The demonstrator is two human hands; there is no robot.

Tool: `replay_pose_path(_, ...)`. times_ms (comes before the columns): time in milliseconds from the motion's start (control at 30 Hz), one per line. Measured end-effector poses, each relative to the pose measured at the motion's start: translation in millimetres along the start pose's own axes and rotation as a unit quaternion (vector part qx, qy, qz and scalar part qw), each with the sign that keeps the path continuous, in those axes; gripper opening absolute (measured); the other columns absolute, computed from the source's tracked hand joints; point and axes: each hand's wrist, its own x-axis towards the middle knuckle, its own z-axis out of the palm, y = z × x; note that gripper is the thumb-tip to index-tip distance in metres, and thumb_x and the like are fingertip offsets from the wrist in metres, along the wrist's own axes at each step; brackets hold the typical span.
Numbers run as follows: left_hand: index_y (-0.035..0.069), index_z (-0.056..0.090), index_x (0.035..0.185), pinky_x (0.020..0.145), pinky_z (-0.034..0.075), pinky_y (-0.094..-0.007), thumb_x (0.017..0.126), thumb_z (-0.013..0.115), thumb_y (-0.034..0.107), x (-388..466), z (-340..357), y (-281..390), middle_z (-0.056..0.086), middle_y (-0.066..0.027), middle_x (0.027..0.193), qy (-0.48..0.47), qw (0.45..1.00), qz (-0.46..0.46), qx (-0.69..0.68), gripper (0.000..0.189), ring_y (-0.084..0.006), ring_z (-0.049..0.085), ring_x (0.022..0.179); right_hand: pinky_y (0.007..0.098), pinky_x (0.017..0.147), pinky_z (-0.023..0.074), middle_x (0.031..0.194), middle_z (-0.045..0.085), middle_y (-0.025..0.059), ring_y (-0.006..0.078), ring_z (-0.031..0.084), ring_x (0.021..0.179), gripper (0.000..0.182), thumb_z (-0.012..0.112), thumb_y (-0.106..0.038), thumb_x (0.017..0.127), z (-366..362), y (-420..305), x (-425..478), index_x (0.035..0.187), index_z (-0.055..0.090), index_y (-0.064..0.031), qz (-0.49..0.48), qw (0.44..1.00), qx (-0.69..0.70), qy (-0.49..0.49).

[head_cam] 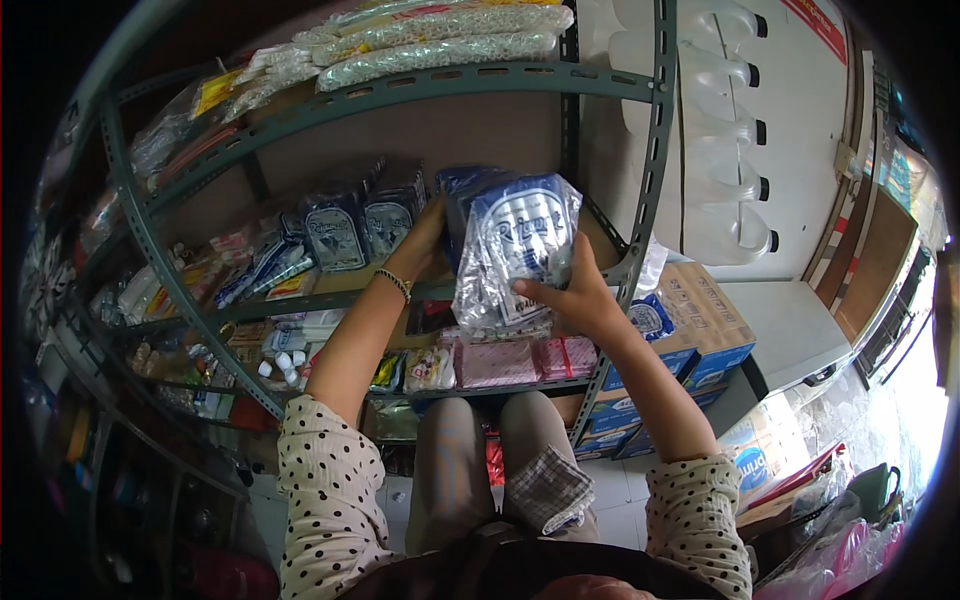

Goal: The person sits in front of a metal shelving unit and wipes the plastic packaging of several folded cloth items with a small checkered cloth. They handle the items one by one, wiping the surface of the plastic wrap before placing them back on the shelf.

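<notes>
Several blue printed packs in clear plastic (525,240) are held up in front of the middle shelf, bunched one behind another. My right hand (581,292) grips the front pack at its right edge, thumb across its face. Against the left side of the bunch is my left hand (431,236), its fingertips hidden behind the plastic. To the left, more blue packs of the same kind (335,236) stand upright in rows on the shelf. Wrapped pink packages (499,364) lie on the shelf below.
A green slotted-metal rack (480,77) surrounds the work, its upright (651,172) close to my right arm. Plastic-wrapped rolls (442,56) lie on top. Clear jugs (727,172) hang at right above cardboard boxes (701,315). A checked cloth (547,487) rests on my thigh.
</notes>
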Motion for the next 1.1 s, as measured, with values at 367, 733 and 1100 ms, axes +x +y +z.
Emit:
replay_pose_path(367, 0.006, 0.049, 0.132, 0.096, 0.049, -0.0389, 0.101, 0.038, 0.048, 20, -16, 12, 0.059, -0.0128, 0.125, 0.058, 0.997, -0.041, 0.023, 0.053, -0.0223, 0.059, 0.113, 0.0402, 0.099, 0.0426, 0.120, 0.050, 0.0237, 0.0309, 0.052, 0.114, 0.092, 0.087, -0.039, 0.065, 27, 38, 75, 0.128, 0.039, 0.0089, -0.004, 0.996, -0.089, 0.008)
replay_pose_path(733, -0.004, 0.062, 0.109, 0.086, 0.055, -0.0391, 0.098, 0.042, 0.021, 37, -54, -10, 0.067, -0.0184, 0.106, 0.127, 0.981, -0.140, 0.035, 0.034, -0.0248, 0.068, 0.092, 0.0366, 0.096, 0.0451, 0.115, 0.057, 0.0273, 0.0327, 0.057, 0.112, 0.095, 0.085, -0.045, 0.068, 16, 26, 84, 0.124, 0.034, 0.0129, 0.110, 0.968, -0.145, -0.172)
replay_pose_path(1100, -0.002, 0.061, 0.114, 0.090, 0.052, -0.0393, 0.097, 0.044, 0.026, 60, -58, -7, 0.067, -0.0172, 0.109, 0.058, 0.995, -0.071, 0.030, 0.037, -0.0256, 0.066, 0.098, 0.0392, 0.086, 0.0513, 0.102, 0.061, 0.0305, 0.0348, 0.064, 0.098, 0.090, 0.084, -0.044, 0.070, 57, 52, 79, 0.113, 0.027, 0.0100, 0.085, 0.992, -0.077, -0.057)
